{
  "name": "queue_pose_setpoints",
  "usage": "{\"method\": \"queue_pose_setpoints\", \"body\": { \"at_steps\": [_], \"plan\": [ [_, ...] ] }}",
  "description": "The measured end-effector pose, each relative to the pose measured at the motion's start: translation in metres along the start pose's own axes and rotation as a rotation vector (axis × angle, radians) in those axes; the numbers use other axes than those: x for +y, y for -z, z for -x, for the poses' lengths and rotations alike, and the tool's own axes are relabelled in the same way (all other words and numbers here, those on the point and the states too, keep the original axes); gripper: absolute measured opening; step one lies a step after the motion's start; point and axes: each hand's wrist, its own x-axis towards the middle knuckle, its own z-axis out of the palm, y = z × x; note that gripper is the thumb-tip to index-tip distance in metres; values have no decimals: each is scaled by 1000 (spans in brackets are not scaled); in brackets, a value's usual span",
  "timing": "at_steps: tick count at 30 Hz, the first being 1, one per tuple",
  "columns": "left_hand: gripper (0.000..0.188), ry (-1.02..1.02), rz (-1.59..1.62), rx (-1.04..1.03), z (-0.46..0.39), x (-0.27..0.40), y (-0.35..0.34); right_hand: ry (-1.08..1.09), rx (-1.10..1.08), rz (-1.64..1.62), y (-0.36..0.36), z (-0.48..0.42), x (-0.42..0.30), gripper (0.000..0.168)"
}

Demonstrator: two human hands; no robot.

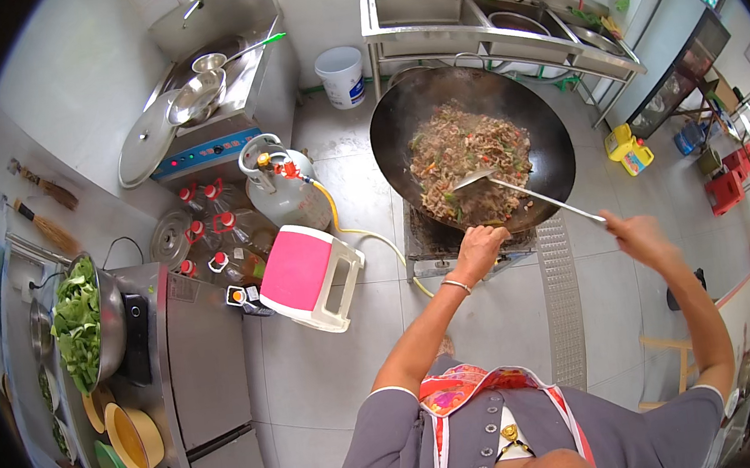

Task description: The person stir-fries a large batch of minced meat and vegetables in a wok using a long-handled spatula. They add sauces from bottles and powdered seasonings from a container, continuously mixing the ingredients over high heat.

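A large dark wok sits tilted on a low gas stove. Sliced meat mixed with green and red vegetable pieces fills its middle, and faint steam seems to hang over it. At the wok's near rim my left hand is closed, apparently on the near handle, which the fingers hide. My right hand, slightly blurred, grips the end of a long metal wok spatula. The spatula's blade rests on the food near the wok's centre.
A yellow gas hose runs from a gas cylinder to the stove. Left stand a pink-topped stool, oil bottles and a steel cabinet. Beyond the wok are steel sinks; a floor drain grate lies right.
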Motion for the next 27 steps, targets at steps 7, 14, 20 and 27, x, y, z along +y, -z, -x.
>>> {"method": "queue_pose_setpoints", "body": {
  "at_steps": [7,14,20,27],
  "plan": [
    [8,-3,-12,6,0,2,1,-354,-187,-633,86,81,-29,44],
    [11,-2,21,-4,-1,2,1,-179,-214,-397,29,61,-36,31],
    [11,6,20,13,0,5,-3,-205,55,-284,-121,-46,-9,32],
    [9,-8,-1,22,-1,8,-3,-251,189,-351,-179,-161,-23,42]
  ]
}}
